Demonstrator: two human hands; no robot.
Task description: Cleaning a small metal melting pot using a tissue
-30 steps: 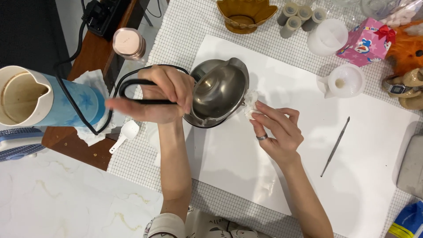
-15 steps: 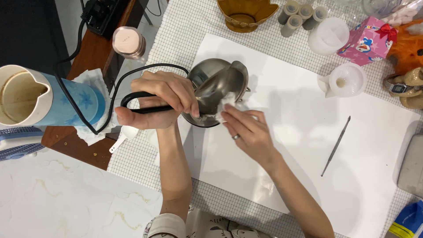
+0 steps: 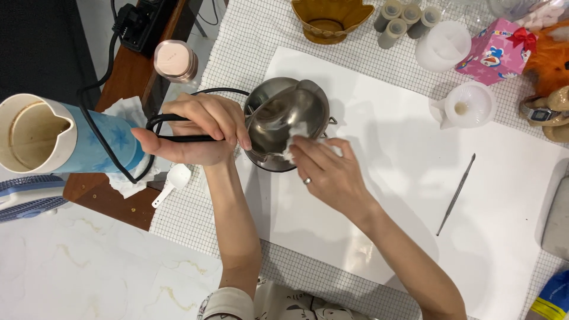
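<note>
My left hand (image 3: 198, 130) grips the black handle (image 3: 172, 127) of a small steel pouring pot (image 3: 287, 115), which is tilted toward me over a white sheet (image 3: 403, 178). A piece of white tissue (image 3: 294, 139) is pinched in my right hand (image 3: 329, 172) and pressed against the pot's inner wall near the rim. That hand wears a ring.
A blue and cream kettle (image 3: 53, 139) with a black cord stands at the left on crumpled tissue. A white spoon (image 3: 172, 182) lies near my left wrist. A thin metal pick (image 3: 456, 192) rests on the sheet at right. White cups, a pink box, grey tubes and a brown bowl (image 3: 329, 18) line the back.
My right hand has moved from the white sheet up to the pot and into its mouth with the tissue. The pot has tipped further toward me.
</note>
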